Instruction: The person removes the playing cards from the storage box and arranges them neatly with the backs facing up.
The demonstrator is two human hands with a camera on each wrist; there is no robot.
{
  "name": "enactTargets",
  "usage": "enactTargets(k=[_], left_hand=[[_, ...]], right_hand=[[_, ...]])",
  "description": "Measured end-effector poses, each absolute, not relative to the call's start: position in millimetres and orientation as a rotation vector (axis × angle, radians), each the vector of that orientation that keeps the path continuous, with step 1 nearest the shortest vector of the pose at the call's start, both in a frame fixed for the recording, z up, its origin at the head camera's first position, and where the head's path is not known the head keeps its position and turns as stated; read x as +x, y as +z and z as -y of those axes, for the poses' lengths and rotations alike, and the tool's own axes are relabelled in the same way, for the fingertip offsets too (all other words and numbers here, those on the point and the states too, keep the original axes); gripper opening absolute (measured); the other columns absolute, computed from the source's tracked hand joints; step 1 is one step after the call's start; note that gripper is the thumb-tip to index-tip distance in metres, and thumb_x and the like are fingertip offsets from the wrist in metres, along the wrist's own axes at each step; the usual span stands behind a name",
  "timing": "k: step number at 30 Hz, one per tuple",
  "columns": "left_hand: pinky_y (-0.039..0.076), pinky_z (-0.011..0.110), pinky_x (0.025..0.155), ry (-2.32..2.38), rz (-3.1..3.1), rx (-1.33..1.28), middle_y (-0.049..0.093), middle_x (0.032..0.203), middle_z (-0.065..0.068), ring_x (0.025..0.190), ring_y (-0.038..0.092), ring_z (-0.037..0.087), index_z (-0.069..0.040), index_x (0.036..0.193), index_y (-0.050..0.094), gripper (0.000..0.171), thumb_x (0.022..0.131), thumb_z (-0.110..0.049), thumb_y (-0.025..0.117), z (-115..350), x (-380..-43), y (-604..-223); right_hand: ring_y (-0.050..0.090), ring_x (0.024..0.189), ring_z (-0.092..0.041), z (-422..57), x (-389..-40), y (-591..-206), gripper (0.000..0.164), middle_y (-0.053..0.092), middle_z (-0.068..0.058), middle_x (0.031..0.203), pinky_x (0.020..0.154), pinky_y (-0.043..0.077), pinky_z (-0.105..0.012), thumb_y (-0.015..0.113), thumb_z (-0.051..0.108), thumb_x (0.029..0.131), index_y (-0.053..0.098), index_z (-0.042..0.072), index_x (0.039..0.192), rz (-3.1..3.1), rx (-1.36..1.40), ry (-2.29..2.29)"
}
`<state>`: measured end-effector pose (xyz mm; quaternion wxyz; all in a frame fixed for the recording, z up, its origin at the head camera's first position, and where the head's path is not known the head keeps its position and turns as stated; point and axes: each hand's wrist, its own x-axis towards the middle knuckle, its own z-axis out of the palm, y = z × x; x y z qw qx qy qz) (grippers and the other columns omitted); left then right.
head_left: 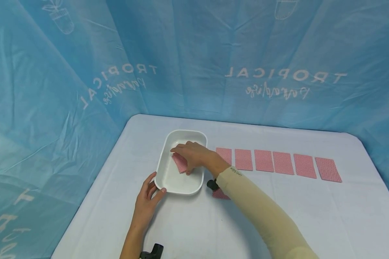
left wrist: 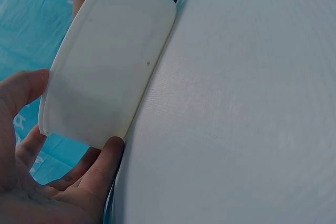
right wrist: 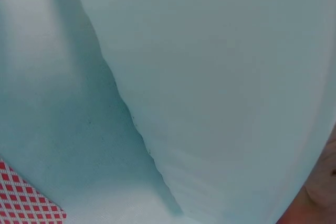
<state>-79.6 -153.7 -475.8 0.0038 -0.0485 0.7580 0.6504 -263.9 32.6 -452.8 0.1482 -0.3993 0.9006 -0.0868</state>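
A white rectangular tray [head_left: 178, 185] stands left of centre on the table. My left hand [head_left: 145, 205] holds its near left corner; in the left wrist view the thumb touches the rim and the fingers lie along the side wall [left wrist: 105, 61]. Inside the tray, my right hand [head_left: 194, 155] grips a playing card [head_left: 179, 163] with a red-and-white patterned back, thumb at the near end and fingers at the far end. The right wrist view is mostly filled by the tray's outer wall [right wrist: 210, 103], with the held card hidden there.
Several matching cards lie face down in a row to the right, among them a middle card [head_left: 264, 160] and the end card [head_left: 328, 169]. Another card [head_left: 220, 194] lies partly under my right forearm. A blue curtain [head_left: 194, 100] borders the white table [head_left: 194, 230] behind and left.
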Motion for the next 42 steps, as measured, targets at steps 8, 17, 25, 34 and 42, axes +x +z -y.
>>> enactTargets(k=[8,17,25,34,42], left_hand=[[0.045,0.019,0.09,2.07,-2.363,-0.159,0.046,0.14,0.01,0.129,0.045,0.023,-0.027,0.147,0.036,0.066,0.09,-0.023,0.07,161,-85,-500],[0.045,0.019,0.089,2.062,-2.357,-0.156,0.045,0.141,0.012,0.13,0.044,0.024,-0.025,0.147,0.035,0.066,0.091,-0.021,0.069,159,-84,-495],[0.045,0.023,0.092,2.026,-2.361,-0.19,0.044,0.142,0.014,0.131,0.043,0.026,-0.022,0.148,0.034,0.066,0.092,-0.018,0.068,157,-81,-485],[0.046,0.021,0.09,2.067,-2.362,-0.189,0.048,0.139,0.005,0.128,0.046,0.02,-0.035,0.144,0.038,0.065,0.089,-0.03,0.071,162,-83,-513],[0.045,0.018,0.09,2.061,-2.363,-0.192,0.047,0.14,0.008,0.129,0.045,0.02,-0.032,0.145,0.037,0.066,0.089,-0.028,0.071,164,-87,-512]], right_hand=[[0.042,0.122,-0.017,-35,-262,-448,0.097,0.044,0.007,0.138,0.096,0.042,-0.033,0.089,0.035,0.065,0.039,0.022,0.146,-2.625,-1.159,-0.232],[0.038,0.123,-0.017,-34,-262,-443,0.095,0.039,0.0,0.139,0.093,0.044,-0.032,0.087,0.045,0.064,0.045,0.015,0.143,-2.664,-1.18,-0.124],[0.041,0.115,-0.017,-39,-255,-436,0.093,0.042,-0.002,0.129,0.093,0.042,-0.034,0.088,0.045,0.061,0.049,0.012,0.138,-2.688,-1.188,-0.13],[0.04,0.115,-0.015,-47,-255,-434,0.095,0.042,0.0,0.127,0.091,0.043,-0.031,0.087,0.048,0.062,0.047,0.012,0.14,-2.698,-1.158,-0.211],[0.039,0.118,-0.016,-54,-254,-408,0.096,0.041,-0.001,0.128,0.095,0.04,-0.031,0.086,0.052,0.063,0.047,0.011,0.14,-2.693,-1.159,-0.286]])
